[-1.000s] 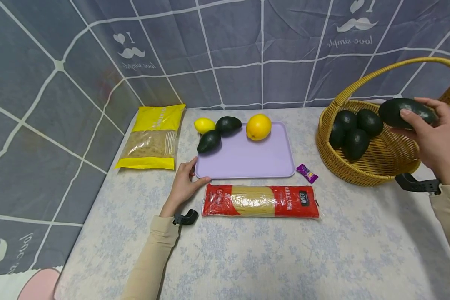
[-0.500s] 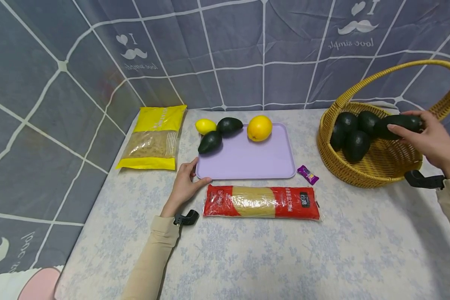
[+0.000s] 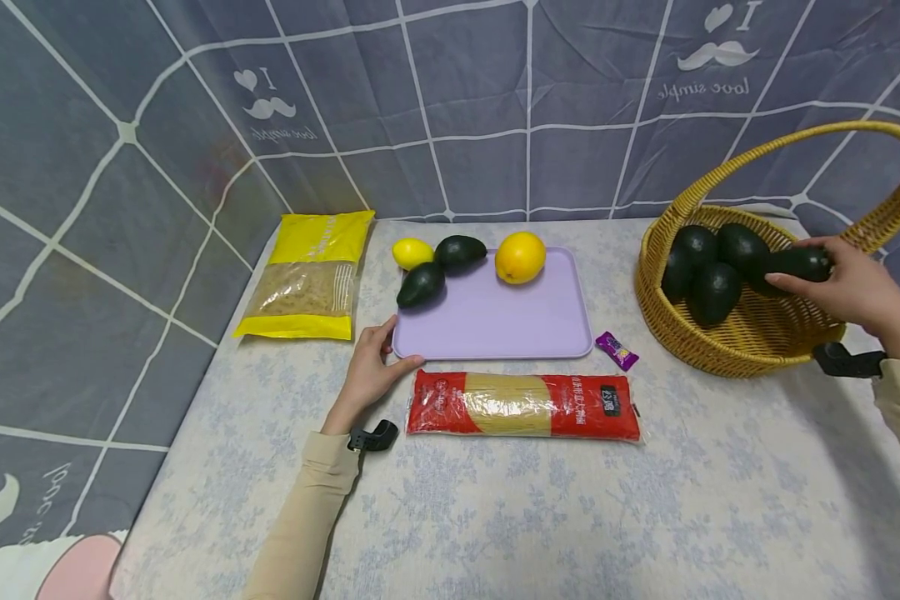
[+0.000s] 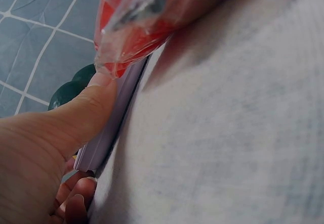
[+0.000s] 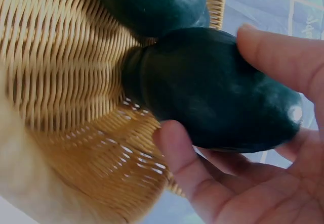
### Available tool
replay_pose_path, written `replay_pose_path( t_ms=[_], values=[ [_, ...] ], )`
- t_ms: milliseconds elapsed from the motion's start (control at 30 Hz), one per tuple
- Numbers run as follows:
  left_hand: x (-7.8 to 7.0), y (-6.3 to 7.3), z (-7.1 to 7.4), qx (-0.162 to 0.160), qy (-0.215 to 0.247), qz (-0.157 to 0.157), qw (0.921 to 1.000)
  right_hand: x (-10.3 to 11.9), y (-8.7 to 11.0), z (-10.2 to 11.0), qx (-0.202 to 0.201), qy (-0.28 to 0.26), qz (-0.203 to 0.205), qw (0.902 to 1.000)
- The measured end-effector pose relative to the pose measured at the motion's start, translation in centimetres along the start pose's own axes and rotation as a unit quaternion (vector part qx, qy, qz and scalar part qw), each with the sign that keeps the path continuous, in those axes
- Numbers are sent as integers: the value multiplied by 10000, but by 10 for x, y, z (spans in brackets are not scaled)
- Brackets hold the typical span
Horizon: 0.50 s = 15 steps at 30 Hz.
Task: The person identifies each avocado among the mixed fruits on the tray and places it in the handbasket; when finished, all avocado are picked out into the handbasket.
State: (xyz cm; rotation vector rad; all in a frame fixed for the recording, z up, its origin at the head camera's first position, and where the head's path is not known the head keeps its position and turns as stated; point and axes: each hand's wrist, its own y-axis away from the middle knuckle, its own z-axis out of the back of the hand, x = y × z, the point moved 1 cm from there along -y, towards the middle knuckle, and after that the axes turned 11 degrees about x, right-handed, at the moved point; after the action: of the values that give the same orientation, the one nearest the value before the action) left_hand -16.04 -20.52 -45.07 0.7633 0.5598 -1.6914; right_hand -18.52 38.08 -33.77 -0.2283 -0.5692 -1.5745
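My right hand [image 3: 858,283] grips a dark green avocado [image 5: 217,87] inside the wicker basket [image 3: 671,337], with thumb and fingers on opposite sides of it. Several other avocados [image 3: 712,293] sit together in the basket's left part. My left hand [image 3: 367,364] holds the near left corner of the lilac tray [image 3: 495,333], its thumb along the front edge and its fingers at the left side. An orange [image 3: 521,257] lies on the tray's back part. Two avocados [image 3: 421,285] and a lemon [image 3: 412,253] cluster at the tray's back left corner.
In front of the tray lies a red pack of spaghetti [image 3: 521,405]. A small purple wrapped candy [image 3: 617,351] is between tray and basket. A yellow bag of pasta [image 3: 307,275] lies at the left. The basket's tall handle [image 3: 787,142] arches over its back.
My right hand has lowered the avocado from above the basket's right side down into it, beside the other avocados. The left hand stays at the tray corner.
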Motion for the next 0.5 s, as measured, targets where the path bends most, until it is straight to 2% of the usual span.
replay_pose_path(
  t_ms=[267, 500],
  values=[
    [-1, 1, 1, -27, -47, -74, 10000, -3, -8, 2, 350, 613, 187, 9973],
    [0, 0, 0, -24, -44, -38, 10000, -3, -19, 5, 1086, 995, 303, 9886]
  ],
)
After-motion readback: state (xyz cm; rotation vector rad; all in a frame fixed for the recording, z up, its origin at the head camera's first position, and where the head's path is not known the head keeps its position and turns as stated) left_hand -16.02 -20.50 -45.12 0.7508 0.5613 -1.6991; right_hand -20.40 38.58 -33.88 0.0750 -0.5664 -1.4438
